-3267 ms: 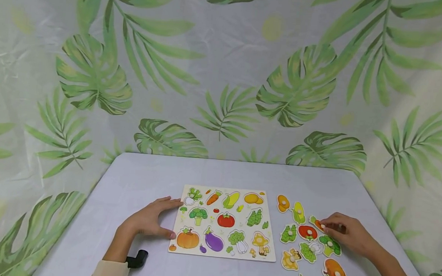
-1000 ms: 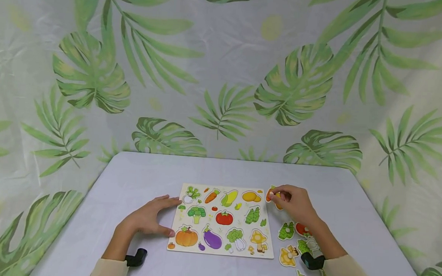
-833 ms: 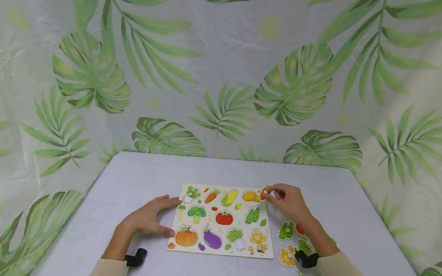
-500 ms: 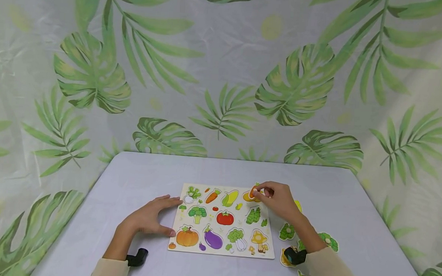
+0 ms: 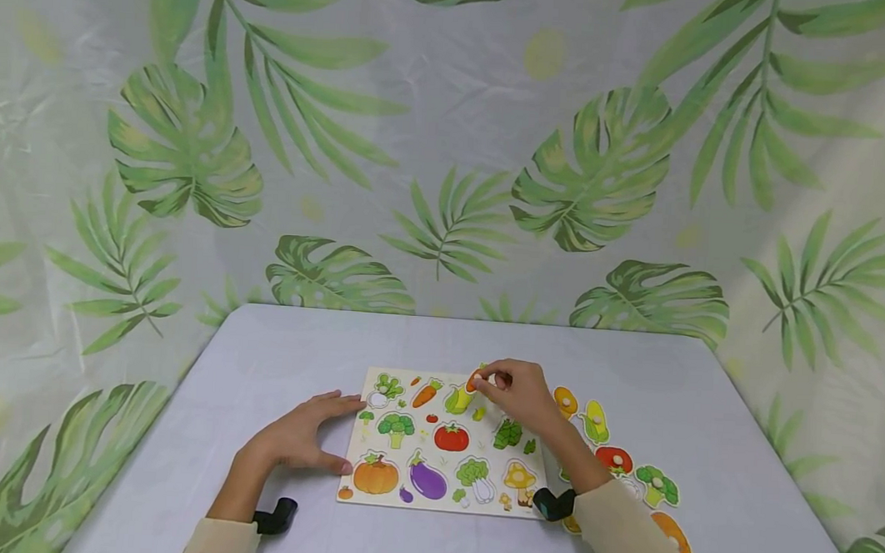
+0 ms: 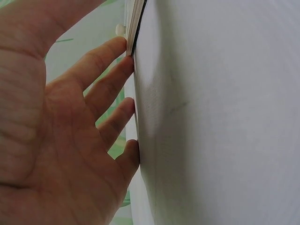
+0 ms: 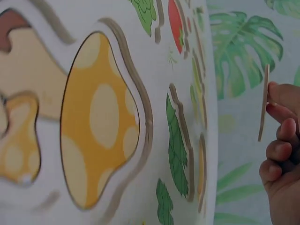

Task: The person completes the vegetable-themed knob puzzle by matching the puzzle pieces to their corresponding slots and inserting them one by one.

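A white puzzle board (image 5: 420,409) printed with vegetables lies flat on the table. My right hand (image 5: 519,389) pinches the carrot puzzle piece (image 5: 474,382) by its knob, above the board's corn picture. In the right wrist view the carrot piece (image 7: 265,103) is seen edge-on, apart from the board (image 7: 154,61) with its cut recesses. My left hand (image 5: 302,436) touches the board's left edge, thumb and fingers spread. Seen from the left wrist, the fingertips of the left hand (image 6: 79,122) meet the board's edge (image 6: 136,23) and the tabletop.
Right of the board lie several knobbed pieces: potato (image 5: 565,401), corn (image 5: 596,422), tomato (image 5: 615,459), broccoli (image 5: 657,486) and pumpkin (image 5: 673,537). The right forearm covers others. A leaf-print curtain (image 5: 449,143) stands behind the white table (image 5: 296,344).
My right hand took the carrot piece from among the loose pieces and carried it left over the board, past the potato picture to the corn. The left hand stays at the board's edge.
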`<move>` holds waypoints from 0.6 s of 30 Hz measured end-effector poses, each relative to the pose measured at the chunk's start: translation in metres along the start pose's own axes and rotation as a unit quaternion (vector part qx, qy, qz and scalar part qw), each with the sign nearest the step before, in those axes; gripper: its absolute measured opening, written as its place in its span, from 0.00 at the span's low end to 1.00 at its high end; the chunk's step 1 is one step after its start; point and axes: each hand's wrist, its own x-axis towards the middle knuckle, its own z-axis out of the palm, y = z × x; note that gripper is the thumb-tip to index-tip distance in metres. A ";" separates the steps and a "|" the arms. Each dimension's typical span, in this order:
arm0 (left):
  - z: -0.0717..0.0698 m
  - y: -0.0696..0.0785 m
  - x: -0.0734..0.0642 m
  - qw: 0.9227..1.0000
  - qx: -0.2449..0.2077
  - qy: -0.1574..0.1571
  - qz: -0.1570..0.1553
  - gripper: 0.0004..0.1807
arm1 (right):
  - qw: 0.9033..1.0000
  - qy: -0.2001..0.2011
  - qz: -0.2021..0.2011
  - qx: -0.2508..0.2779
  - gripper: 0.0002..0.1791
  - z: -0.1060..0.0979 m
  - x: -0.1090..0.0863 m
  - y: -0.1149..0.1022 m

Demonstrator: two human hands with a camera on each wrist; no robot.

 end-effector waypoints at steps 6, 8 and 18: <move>0.002 -0.001 0.000 1.000 0.002 -0.002 -0.002 0.54 | 1.000 0.000 -0.004 0.002 0.11 0.015 0.003 -0.006; 0.001 -0.001 0.000 1.000 0.001 -0.001 -0.001 0.54 | 1.000 0.001 -0.001 0.006 0.11 0.020 0.004 -0.009; -0.001 0.002 -0.002 1.000 0.001 0.000 0.003 0.53 | 1.000 -0.002 -0.002 0.025 0.07 0.041 0.009 -0.017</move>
